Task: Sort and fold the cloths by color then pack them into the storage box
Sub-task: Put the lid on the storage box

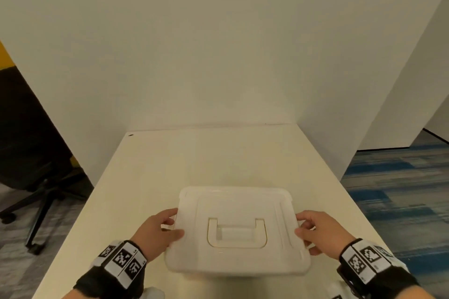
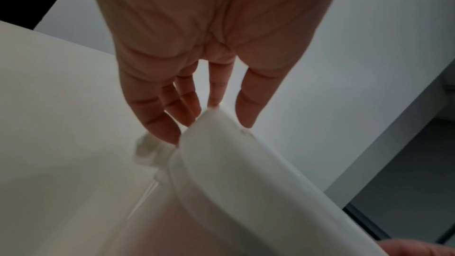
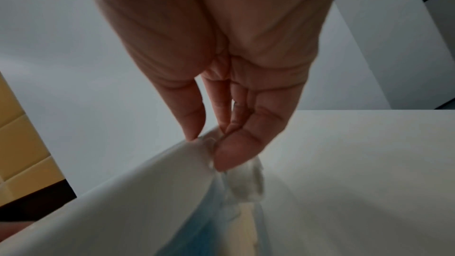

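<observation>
A translucent white storage box with its lid on sits on the near part of the white table. A recessed handle lies flat in the lid's middle. My left hand pinches the lid's left edge, thumb on top and fingers under the rim. My right hand pinches the right edge the same way. In the right wrist view something blue shows faintly through the box wall. A side latch hangs below my left fingers. No loose cloth lies on the table.
White partition walls close off the table's far and right sides. A black office chair stands on the floor to the left. Blue patterned carpet lies to the right. Bare tabletop stretches beyond the box.
</observation>
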Tool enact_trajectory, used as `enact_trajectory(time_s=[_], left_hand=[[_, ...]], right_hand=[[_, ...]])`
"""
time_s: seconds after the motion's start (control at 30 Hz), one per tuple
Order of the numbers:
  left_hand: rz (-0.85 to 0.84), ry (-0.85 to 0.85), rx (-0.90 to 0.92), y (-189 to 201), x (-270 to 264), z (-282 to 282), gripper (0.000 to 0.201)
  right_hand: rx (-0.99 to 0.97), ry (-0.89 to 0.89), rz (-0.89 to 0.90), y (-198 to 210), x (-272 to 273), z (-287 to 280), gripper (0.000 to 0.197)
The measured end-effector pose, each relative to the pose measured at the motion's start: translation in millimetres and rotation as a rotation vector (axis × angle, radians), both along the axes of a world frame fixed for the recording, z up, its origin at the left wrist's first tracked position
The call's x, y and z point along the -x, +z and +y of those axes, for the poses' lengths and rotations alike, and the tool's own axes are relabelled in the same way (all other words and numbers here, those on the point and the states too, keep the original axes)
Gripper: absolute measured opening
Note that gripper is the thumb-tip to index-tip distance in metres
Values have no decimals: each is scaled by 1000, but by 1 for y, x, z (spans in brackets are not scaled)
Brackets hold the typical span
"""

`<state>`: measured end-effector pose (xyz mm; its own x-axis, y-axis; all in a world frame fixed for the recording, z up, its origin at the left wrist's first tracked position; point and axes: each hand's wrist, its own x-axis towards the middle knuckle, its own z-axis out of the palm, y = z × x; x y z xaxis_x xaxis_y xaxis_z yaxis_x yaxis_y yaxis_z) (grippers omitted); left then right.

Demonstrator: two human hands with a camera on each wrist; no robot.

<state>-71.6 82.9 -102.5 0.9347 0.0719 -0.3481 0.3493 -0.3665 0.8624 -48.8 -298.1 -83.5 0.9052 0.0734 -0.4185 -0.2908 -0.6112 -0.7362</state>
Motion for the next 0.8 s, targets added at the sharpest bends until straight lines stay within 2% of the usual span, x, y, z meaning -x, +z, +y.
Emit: enact_trajectory(time_s=[0.07, 0.23, 0.3, 0.37, 0.53, 0.7, 0.8], left_hand=[[-14, -23, -53, -4, 0, -4, 47], [-63, 42, -149, -6, 3, -9, 50], [-80, 54, -191, -6, 4, -11, 38], [-88, 74, -209, -7, 3, -11, 31], [-80, 100, -233, -5, -1, -12, 31], [-87, 100, -306, -6, -5, -14, 33], [-11, 112, -255, -8, -10, -10, 35]], right_hand=[[5, 0, -9, -3, 2, 1, 25], [25, 3, -53, -7, 2, 6, 30], [74, 32, -80, -8, 0, 9, 32], [118, 59, -103, -9, -1, 11, 34], [146, 88, -102, -13, -6, 14, 37], [216, 135, -129, -16, -12, 22, 31], [293, 169, -130, -24, -20, 23, 43]])
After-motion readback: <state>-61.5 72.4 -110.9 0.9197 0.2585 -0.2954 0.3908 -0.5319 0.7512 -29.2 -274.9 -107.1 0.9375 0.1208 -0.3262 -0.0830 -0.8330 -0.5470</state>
